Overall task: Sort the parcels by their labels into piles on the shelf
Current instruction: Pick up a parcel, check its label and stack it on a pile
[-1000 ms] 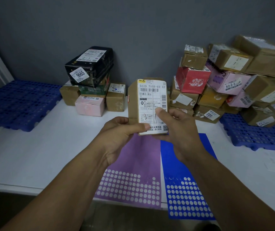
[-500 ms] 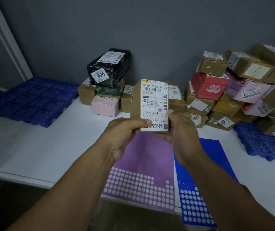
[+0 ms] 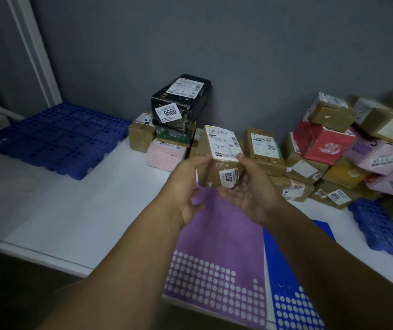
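Observation:
A brown cardboard parcel (image 3: 216, 166) with a white shipping label on top and a small "3018" sticker on its near face is held above the white shelf (image 3: 79, 210). My left hand (image 3: 186, 186) grips its left side and my right hand (image 3: 250, 189) holds its right side and cradles it from below. Just behind it to the left stands a small pile: a black box (image 3: 181, 103) marked 9665 on a green box, a pink box (image 3: 165, 154) and a brown box (image 3: 140, 135). A brown parcel marked 2-2 (image 3: 263, 151) lies right of the held one.
A large heap of brown, red and pink parcels (image 3: 347, 148) fills the right side. Blue plastic grids lie at the far left (image 3: 55, 136) and under the right heap (image 3: 385, 225). A purple sheet (image 3: 221, 239) and a blue sheet (image 3: 293, 289) of dot stickers lie at the shelf's front edge.
The parcel has tipped from upright, label facing me, to lying flat with its label up, and both hands carried it forward toward the left pile. The view turned left.

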